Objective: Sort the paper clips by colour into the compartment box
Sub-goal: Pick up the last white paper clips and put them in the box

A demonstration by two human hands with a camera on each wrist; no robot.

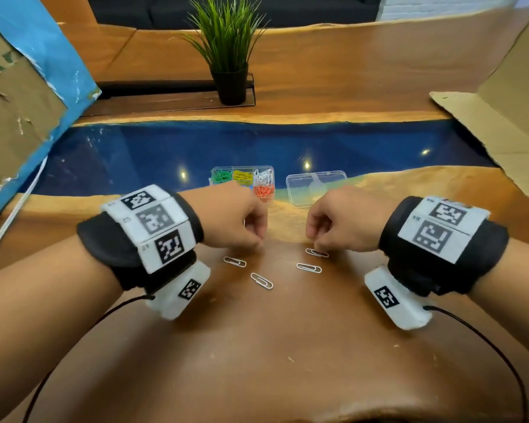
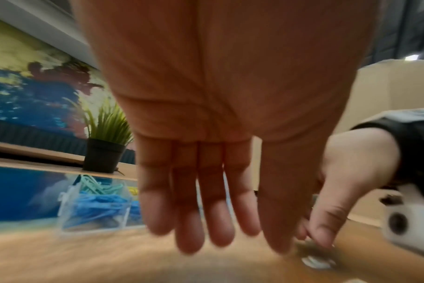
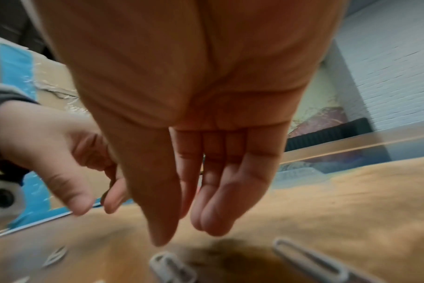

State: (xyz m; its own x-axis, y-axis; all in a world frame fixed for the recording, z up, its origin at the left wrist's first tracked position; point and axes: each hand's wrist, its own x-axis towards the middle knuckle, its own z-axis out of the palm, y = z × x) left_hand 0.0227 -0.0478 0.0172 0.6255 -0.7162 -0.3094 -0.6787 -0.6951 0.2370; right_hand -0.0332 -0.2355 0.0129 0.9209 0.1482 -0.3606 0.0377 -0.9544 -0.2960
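- Risk, judged from this layout: the four white paper clips [image 1: 261, 280] lie flat on the wooden table [image 1: 272, 346], so a fingertip may skate over the thin wire and push a clip away instead of lifting it.
- Second risk: a lifted clip could land in the wrong section of the compartment box [image 1: 242, 181], whose green, yellow, white and red sections sit side by side just beyond the left hand's knuckles.
- Left hand [image 1: 235, 221]: held low over the table, palm down. The head view suggests curled fingers, while the wrist view shows them fairly straight and together; it holds nothing visible, and whether it is clenched or relaxed I cannot tell.
- Right hand [image 1: 345, 224]: mirrors the left, with its fingertips [image 3: 212, 224] pointing down at the nearest clip [image 1: 316, 253]. Contact cannot be confirmed, and no grasp is visible.
- Clear lid [image 1: 316, 187]: lies on the table beyond the right hand, beside the box.
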